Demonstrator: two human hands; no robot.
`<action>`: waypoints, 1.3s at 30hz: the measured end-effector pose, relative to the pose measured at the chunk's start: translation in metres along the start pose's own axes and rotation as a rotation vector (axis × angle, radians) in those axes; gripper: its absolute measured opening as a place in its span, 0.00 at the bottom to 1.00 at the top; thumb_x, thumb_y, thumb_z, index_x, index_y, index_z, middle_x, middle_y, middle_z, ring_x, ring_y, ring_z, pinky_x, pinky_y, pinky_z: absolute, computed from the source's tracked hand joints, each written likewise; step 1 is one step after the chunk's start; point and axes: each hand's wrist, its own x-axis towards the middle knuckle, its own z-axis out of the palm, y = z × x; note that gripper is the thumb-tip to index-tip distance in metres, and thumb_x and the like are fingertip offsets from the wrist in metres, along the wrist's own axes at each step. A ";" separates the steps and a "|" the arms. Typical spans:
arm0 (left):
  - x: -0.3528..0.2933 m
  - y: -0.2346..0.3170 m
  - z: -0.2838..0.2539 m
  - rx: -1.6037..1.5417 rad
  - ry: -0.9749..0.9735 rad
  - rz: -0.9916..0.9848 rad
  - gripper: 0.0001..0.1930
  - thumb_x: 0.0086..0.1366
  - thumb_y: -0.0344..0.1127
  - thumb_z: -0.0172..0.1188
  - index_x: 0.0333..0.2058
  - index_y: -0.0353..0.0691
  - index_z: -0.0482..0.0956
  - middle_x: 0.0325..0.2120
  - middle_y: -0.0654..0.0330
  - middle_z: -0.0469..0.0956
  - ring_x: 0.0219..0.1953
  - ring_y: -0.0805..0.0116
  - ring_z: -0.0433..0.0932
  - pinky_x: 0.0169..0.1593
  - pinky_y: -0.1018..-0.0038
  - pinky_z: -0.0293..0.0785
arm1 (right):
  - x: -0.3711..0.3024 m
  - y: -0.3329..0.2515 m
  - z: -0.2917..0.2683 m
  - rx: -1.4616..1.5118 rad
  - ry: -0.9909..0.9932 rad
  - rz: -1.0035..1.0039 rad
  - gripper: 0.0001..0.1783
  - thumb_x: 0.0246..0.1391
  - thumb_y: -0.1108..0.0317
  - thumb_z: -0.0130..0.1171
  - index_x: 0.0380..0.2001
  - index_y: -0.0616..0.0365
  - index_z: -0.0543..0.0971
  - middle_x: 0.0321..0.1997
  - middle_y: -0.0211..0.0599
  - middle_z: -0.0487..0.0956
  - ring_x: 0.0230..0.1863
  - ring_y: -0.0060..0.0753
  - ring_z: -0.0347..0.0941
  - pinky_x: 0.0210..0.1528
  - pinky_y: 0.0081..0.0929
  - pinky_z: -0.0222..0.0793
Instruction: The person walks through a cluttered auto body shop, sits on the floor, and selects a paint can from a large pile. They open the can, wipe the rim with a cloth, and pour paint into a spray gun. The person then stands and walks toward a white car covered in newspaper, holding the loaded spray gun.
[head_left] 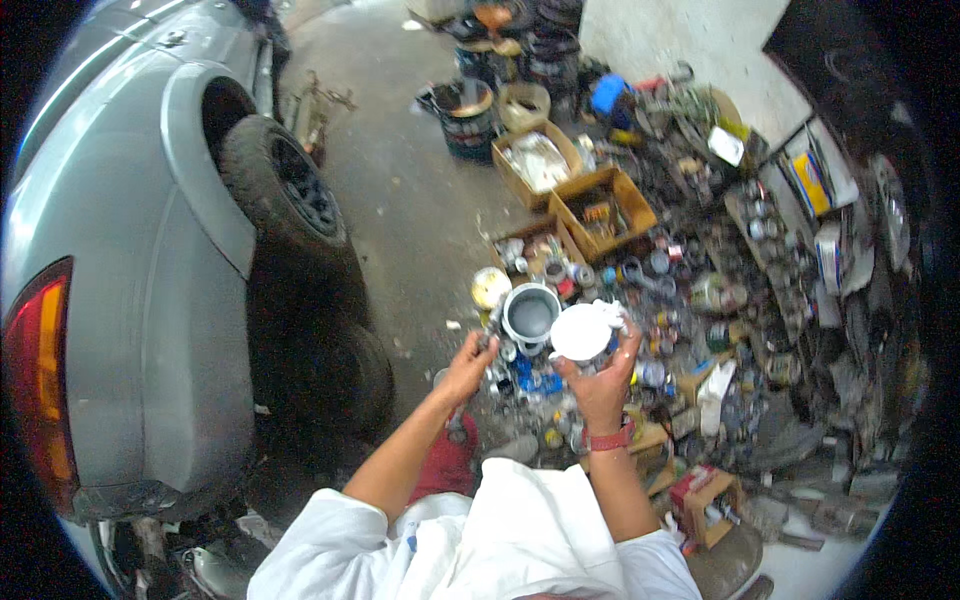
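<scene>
My left hand [468, 368] is closed on a metallic tool [493, 320] that looks like a paint spray gun. Most of it is hidden by my fingers and the cup. Right beside that hand is a round cup [531, 314], open at the top and grey inside, with a pale rim. Whether cup and tool are joined I cannot tell. To the right of the cup, my right hand [603, 388] grips a white round lid [580, 332] by its edge, thumb on the near side and fingers along the right. White smears show on its fingers.
A grey car [160, 330] with a dark wheel [282, 180] stands at left. Wooden boxes [603, 212] and a dark bucket [467, 118] lie ahead. Cans, tools and scraps crowd the right side, with a small open carton [708, 505] near my right elbow. Concrete floor [385, 170] runs between.
</scene>
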 end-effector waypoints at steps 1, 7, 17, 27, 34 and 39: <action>0.004 0.011 -0.011 0.033 0.004 -0.025 0.30 0.75 0.61 0.56 0.60 0.41 0.69 0.47 0.57 0.77 0.48 0.68 0.71 0.55 0.66 0.69 | 0.012 -0.012 0.013 -0.097 -0.047 -0.027 0.55 0.38 0.56 0.85 0.66 0.58 0.62 0.64 0.48 0.69 0.66 0.49 0.67 0.70 0.46 0.63; 0.042 0.058 -0.110 -0.034 -0.106 0.005 0.29 0.75 0.59 0.57 0.62 0.44 0.70 0.54 0.58 0.76 0.57 0.65 0.69 0.61 0.64 0.66 | 0.080 -0.046 0.122 -0.403 -0.191 -0.238 0.55 0.35 0.56 0.85 0.64 0.57 0.65 0.68 0.54 0.68 0.69 0.61 0.62 0.72 0.54 0.56; 0.147 0.162 -0.297 0.265 0.030 0.035 0.31 0.72 0.62 0.58 0.57 0.39 0.73 0.46 0.54 0.78 0.44 0.65 0.75 0.50 0.66 0.72 | 0.221 -0.087 0.299 -0.410 -0.389 -0.275 0.48 0.34 0.54 0.85 0.61 0.54 0.74 0.66 0.48 0.72 0.68 0.59 0.64 0.73 0.53 0.55; 0.304 0.250 -0.417 0.345 0.068 -0.035 0.29 0.74 0.63 0.56 0.52 0.39 0.73 0.34 0.60 0.72 0.36 0.69 0.67 0.41 0.69 0.67 | 0.401 -0.051 0.448 -0.321 -0.615 -0.373 0.49 0.37 0.43 0.82 0.62 0.49 0.75 0.59 0.37 0.80 0.67 0.50 0.69 0.76 0.58 0.48; 0.483 0.334 -0.524 0.285 0.196 -0.073 0.32 0.72 0.64 0.57 0.51 0.35 0.75 0.41 0.52 0.79 0.41 0.64 0.74 0.47 0.67 0.71 | 0.581 0.003 0.615 -0.173 -0.618 -0.366 0.51 0.40 0.39 0.80 0.66 0.47 0.73 0.59 0.38 0.81 0.71 0.45 0.67 0.77 0.54 0.47; 0.574 0.410 -0.610 0.236 0.345 -0.072 0.33 0.73 0.62 0.57 0.57 0.34 0.74 0.45 0.51 0.80 0.45 0.62 0.77 0.51 0.66 0.72 | 0.708 -0.015 0.736 -0.168 -0.698 -0.331 0.52 0.42 0.40 0.79 0.67 0.53 0.70 0.58 0.41 0.80 0.67 0.48 0.69 0.76 0.55 0.46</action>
